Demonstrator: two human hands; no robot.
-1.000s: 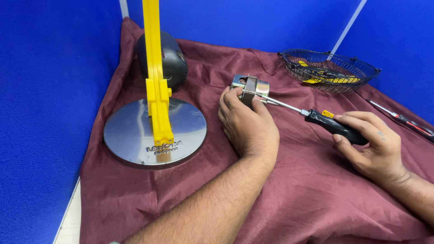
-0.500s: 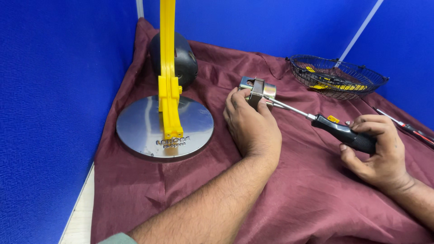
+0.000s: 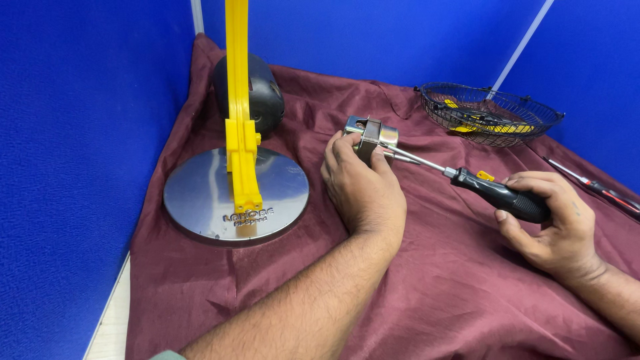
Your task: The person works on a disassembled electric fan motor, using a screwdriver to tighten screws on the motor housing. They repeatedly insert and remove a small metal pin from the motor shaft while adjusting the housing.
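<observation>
At the far left a round polished metal base (image 3: 236, 195) is seen lying on the maroon cloth (image 3: 427, 293), with a yellow upright post (image 3: 239, 100) rising from its middle and a dark rounded housing (image 3: 261, 93) lying just behind it; these stand near the work but apart from it. Just right of the base, the left hand (image 3: 363, 190) is laid over a small silvery metal part (image 3: 371, 135), its fingers curled closed around the near side so that the piece is pinned against the cloth. The part is judged to be stiff, fairly dense for its bulk and smooth enough to slip, so it is best held by its flat sides, as is done here, with the open face left free. Into that face the thin steel shaft of a screwdriver (image 3: 467, 179) is pointed, the tip touching or just inside the part; which cannot be told. The black handle is wrapped firmly by the right hand (image 3: 553, 223), fingers closed about it. Further right and behind, a black wire basket (image 3: 490, 115) with yellow pieces inside is set well apart, and a second slim red-handled tool (image 3: 593, 188) lies at the right edge; neither is judged to hinder the hands
</observation>
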